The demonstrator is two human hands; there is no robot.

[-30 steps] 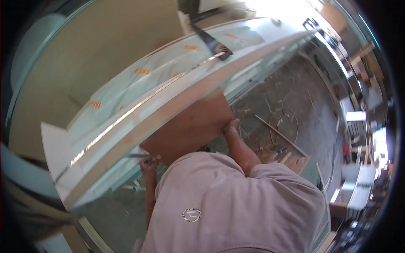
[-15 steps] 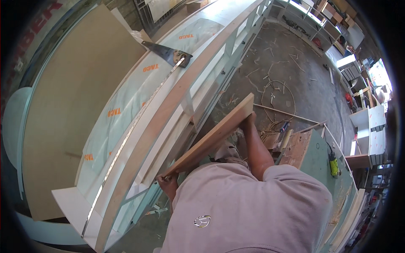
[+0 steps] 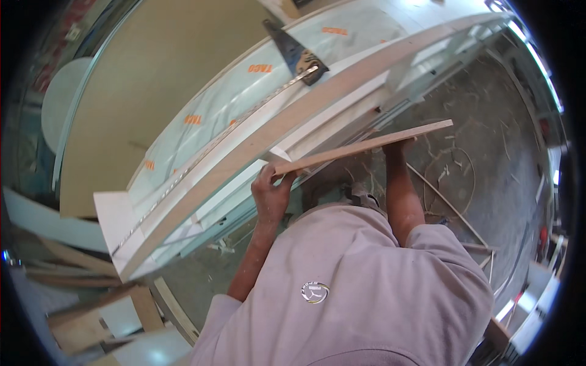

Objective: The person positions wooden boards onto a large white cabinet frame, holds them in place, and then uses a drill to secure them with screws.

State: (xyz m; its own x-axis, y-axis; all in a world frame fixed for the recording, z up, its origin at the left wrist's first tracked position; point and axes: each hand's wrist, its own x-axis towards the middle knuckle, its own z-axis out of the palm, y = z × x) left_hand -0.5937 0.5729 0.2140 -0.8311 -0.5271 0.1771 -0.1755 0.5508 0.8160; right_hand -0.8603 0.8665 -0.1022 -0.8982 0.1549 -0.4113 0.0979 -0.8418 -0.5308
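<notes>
A long, flat wooden board (image 3: 360, 146) is held between my hands, level with the front of a long white cabinet frame (image 3: 204, 207). My left hand (image 3: 273, 190) is closed round the board's left end, close to the frame's brown wooden edge strip (image 3: 250, 144). Under the right part of the board, my right hand (image 3: 398, 148) grips from below; its fingers are partly hidden. A handsaw (image 3: 298, 56) lies on top of the cabinet, its handle touching the end of a thin shiny strip (image 3: 210, 149) that runs along the top.
Film-covered panel (image 3: 226, 91) tops the cabinet, with a large tan sheet (image 3: 152, 79) leaning behind it. Thin wooden strips (image 3: 448, 204) and a loose cord (image 3: 470, 161) lie on the concrete floor at right. Board offcuts (image 3: 97, 320) are stacked at lower left.
The board has swung from a steep slant to nearly level across the view. My left hand has come up beside the cabinet's edge. The whole view has turned.
</notes>
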